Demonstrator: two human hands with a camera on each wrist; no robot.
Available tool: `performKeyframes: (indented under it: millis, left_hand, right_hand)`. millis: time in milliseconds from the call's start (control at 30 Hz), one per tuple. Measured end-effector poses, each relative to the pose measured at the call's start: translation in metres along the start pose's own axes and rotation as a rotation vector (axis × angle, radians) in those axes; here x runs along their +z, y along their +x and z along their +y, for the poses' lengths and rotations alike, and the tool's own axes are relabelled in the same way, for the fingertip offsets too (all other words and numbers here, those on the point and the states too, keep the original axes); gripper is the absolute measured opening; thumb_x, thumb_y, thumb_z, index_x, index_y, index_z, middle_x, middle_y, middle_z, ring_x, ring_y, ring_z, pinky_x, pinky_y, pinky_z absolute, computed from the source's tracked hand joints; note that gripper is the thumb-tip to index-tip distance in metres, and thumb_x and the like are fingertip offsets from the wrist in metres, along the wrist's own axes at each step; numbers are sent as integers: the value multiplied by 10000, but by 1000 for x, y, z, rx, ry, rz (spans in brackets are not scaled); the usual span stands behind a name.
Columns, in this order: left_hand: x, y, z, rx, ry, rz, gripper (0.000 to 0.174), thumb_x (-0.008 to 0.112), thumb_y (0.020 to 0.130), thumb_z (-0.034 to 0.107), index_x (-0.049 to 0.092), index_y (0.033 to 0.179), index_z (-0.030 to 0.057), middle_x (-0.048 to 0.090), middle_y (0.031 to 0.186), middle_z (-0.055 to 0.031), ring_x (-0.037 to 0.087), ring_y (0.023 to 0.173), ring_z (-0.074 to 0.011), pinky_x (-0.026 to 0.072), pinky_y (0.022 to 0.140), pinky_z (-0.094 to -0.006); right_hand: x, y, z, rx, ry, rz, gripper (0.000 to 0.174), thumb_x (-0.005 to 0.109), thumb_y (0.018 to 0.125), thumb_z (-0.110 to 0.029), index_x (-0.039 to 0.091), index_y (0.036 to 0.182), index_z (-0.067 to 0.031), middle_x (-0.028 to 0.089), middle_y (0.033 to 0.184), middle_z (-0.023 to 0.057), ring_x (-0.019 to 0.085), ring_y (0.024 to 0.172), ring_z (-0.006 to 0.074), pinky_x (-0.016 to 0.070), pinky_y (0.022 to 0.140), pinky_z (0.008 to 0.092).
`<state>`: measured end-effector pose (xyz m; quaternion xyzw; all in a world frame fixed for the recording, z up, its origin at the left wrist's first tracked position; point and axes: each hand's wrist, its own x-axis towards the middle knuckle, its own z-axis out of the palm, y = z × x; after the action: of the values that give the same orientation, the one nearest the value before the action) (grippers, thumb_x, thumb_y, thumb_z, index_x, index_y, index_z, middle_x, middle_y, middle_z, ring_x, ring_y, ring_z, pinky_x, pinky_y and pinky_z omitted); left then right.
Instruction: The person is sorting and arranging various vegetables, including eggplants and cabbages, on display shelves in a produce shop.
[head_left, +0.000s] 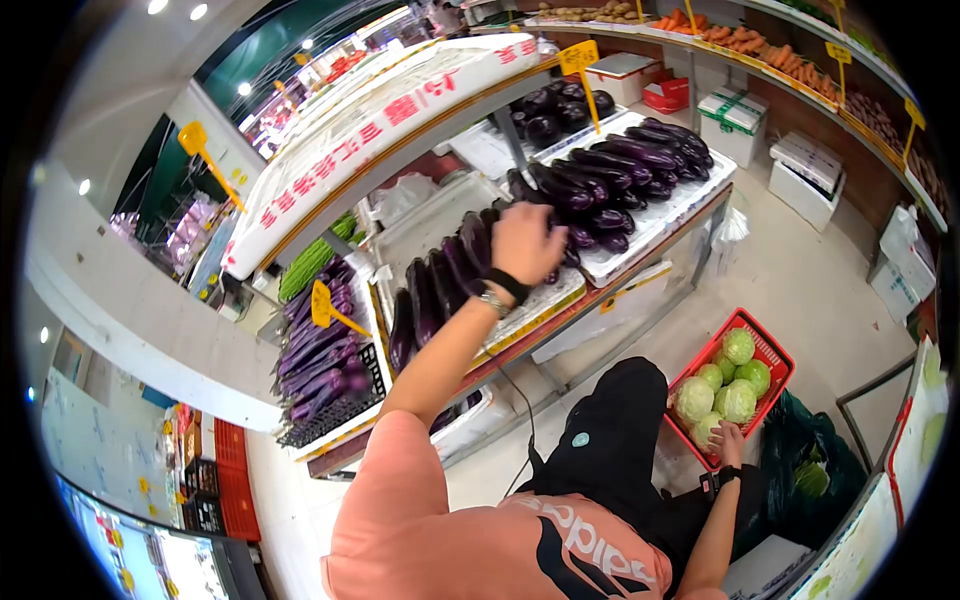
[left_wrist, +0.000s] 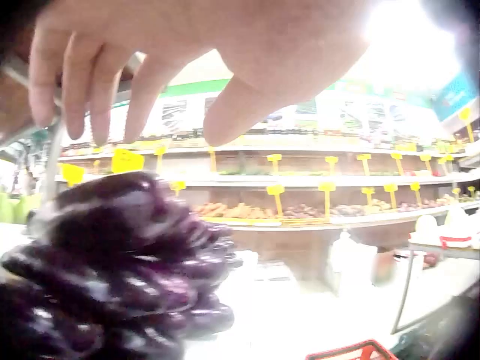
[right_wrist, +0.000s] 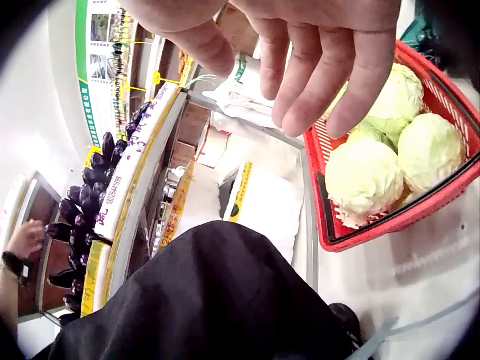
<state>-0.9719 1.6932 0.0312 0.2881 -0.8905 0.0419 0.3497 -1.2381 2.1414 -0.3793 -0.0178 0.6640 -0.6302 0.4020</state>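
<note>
My left hand (head_left: pixel 528 243) is over the dark purple eggplants (head_left: pixel 575 185) on the stand. In the left wrist view, its relaxed fingers hang apart with nothing in them, and piled eggplants (left_wrist: pixel 112 217) lie below. My right hand (head_left: pixel 727 443) is at the near end of a red basket (head_left: pixel 782 362) of pale green cabbages (head_left: pixel 738 347). The right wrist view has this hand (right_wrist: pixel 300 60) with loosely extended fingers, holding nothing, beside the cabbages (right_wrist: pixel 364 176); whether it touches one cannot be told.
Long thin eggplants (head_left: pixel 320 350) fill a black crate at the stand's left end, near green beans (head_left: pixel 318 262). White foam boxes (head_left: pixel 805 178) stand on the floor under shelves of carrots (head_left: pixel 780 68). A dark green bag (head_left: pixel 810 470) lies right of the basket.
</note>
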Motion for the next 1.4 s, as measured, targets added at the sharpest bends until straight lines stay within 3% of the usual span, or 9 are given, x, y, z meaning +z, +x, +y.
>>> performKeyframes:
  millis: [67, 133, 167, 233, 367, 567, 733, 1033, 1400]
  left_hand:
    - [-10, 1, 47, 212, -206, -48, 243, 651, 853, 248, 645, 984, 43, 655, 917, -139, 623, 851, -344, 508, 752, -451]
    - [-5, -4, 90, 436, -215, -205, 169, 642, 854, 233, 622, 897, 71, 643, 813, -84, 628, 747, -299, 511, 668, -421]
    - [5, -11, 110, 584, -139, -287, 146, 638, 853, 224, 604, 853, 83, 630, 764, -60, 628, 705, -277, 508, 631, -410]
    - [28, -29, 147, 825, -48, -368, 135, 639, 829, 234, 599, 842, 105, 635, 749, -43, 647, 679, -240, 508, 616, -384]
    - [55, -59, 215, 1158, -52, -623, 149, 645, 805, 208, 628, 893, 90, 674, 810, -58, 683, 744, -211, 506, 622, -359]
    - [87, -101, 268, 1222, -155, -748, 160, 658, 795, 219, 649, 904, 103, 670, 781, -43, 682, 729, -215, 523, 682, -379]
    - [88, -110, 273, 1224, -161, -742, 153, 658, 795, 216, 650, 897, 103, 667, 777, -42, 679, 732, -214, 523, 688, -378]
    - [77, -113, 261, 1165, -169, -711, 139, 658, 795, 211, 653, 885, 105, 663, 770, -40, 675, 737, -211, 524, 699, -375]
    - [72, -125, 277, 1195, -181, -667, 123, 657, 796, 205, 655, 870, 107, 657, 762, -38, 669, 743, -207, 525, 712, -371]
  right_hand:
    - [3, -5, -8, -84, -43, 13, 337, 596, 980, -343, 587, 1201, -90, 671, 992, 94, 640, 721, 169, 500, 575, 278]
    - [3, -7, -22, -292, -216, 17, 333, 599, 989, -305, 592, 1225, -70, 668, 1025, 87, 647, 818, 160, 522, 693, 285]
    - [8, -10, -30, -544, -305, 21, 301, 602, 991, -222, 593, 1229, -39, 665, 1053, 77, 636, 947, 155, 506, 838, 290]
    - [61, -92, -126, -591, -311, -83, 291, 634, 957, -107, 573, 1214, 15, 639, 1078, 66, 600, 1031, 152, 472, 928, 295]
    - [109, -201, -246, -1033, -786, -25, 506, 755, 789, -155, 581, 1251, -46, 600, 1194, 152, 557, 1133, 334, 430, 998, 415]
    - [142, -238, -277, -1250, -866, -216, 648, 845, 683, -275, 590, 1242, -67, 560, 1258, 130, 529, 1146, 356, 409, 1013, 444]
    - [149, -230, -248, -1250, -825, -191, 554, 835, 677, -306, 627, 1169, -160, 591, 1213, 39, 512, 1209, 282, 284, 1134, 595]
    - [151, -233, -237, -1445, -852, -109, 517, 856, 634, -221, 686, 1117, -156, 633, 1214, 32, 566, 1174, 283, 332, 1123, 593]
    - [140, -241, -229, -1347, -886, -131, 487, 842, 635, -186, 682, 1094, -157, 610, 1275, 45, 528, 1244, 293, 322, 1135, 573]
